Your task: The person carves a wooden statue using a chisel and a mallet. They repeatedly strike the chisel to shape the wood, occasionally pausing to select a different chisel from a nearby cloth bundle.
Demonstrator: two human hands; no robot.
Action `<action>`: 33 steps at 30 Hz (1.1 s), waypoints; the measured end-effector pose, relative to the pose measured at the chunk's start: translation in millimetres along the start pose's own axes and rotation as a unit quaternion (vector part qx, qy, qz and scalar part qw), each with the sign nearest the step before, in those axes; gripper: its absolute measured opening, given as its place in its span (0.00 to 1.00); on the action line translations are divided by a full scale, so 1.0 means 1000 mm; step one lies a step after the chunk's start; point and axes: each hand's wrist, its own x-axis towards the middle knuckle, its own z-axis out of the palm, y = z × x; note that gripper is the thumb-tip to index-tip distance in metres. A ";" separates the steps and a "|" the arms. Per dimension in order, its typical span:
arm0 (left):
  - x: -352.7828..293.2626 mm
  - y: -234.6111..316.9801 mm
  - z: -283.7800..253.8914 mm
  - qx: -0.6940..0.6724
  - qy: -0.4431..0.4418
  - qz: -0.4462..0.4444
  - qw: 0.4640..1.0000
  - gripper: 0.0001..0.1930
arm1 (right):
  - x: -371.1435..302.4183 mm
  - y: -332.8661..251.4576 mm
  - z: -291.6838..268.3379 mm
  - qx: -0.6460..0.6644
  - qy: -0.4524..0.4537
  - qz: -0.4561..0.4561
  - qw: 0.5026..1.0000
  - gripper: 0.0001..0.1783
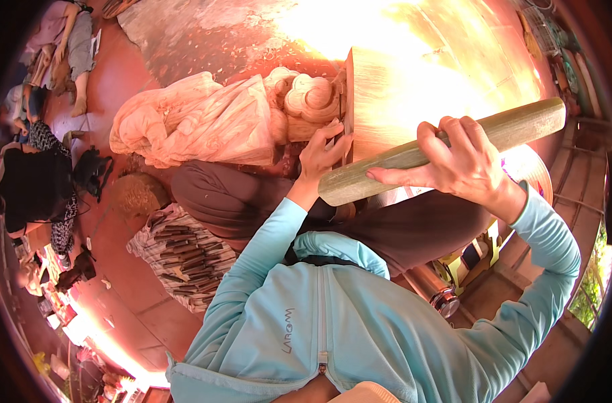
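Note:
A pale carved wooden statue (195,121) lies on its side across the far side of my lap. Its square base block (376,127) is at the right, in glaring light. My left hand (321,160) is at the edge where the carving meets the block, fingers bent and closed; whatever they grip is hidden. My right hand (460,158) is wrapped round a thick greenish-brown wooden bar (521,127) with flat-cut sides. The bar is held slantwise over the block and my leg, its near end close to my left wrist.
Many chisels (188,255) lie in rows on a striped cloth at my left, near a round wooden stump (139,193). A metal cylinder (444,299) stands out by my right leg. Another person (37,181) sits at far left. Wood chips litter the floor beyond the statue.

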 end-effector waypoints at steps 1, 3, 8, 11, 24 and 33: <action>0.000 -0.005 0.006 -0.016 0.041 0.027 0.999 0.22 | 0.000 -0.002 -0.003 0.016 -0.019 0.017 1.000 0.45; -0.004 -0.015 0.004 -0.029 0.021 0.051 0.998 0.22 | 0.000 -0.005 -0.008 0.065 -0.008 0.037 0.997 0.40; -0.006 -0.015 0.009 -0.035 0.005 0.044 0.998 0.24 | -0.003 0.003 -0.003 0.054 0.019 0.029 0.998 0.46; -0.004 -0.013 0.009 -0.036 0.003 0.032 0.999 0.26 | -0.004 0.001 -0.001 0.020 -0.003 0.028 0.999 0.47; -0.001 -0.021 0.008 -0.019 -0.004 0.063 0.998 0.19 | -0.003 -0.004 -0.004 0.123 0.044 0.065 0.989 0.35; 0.008 -0.033 0.005 -0.004 -0.030 0.069 0.997 0.20 | -0.005 -0.004 0.004 0.087 0.034 0.053 0.994 0.46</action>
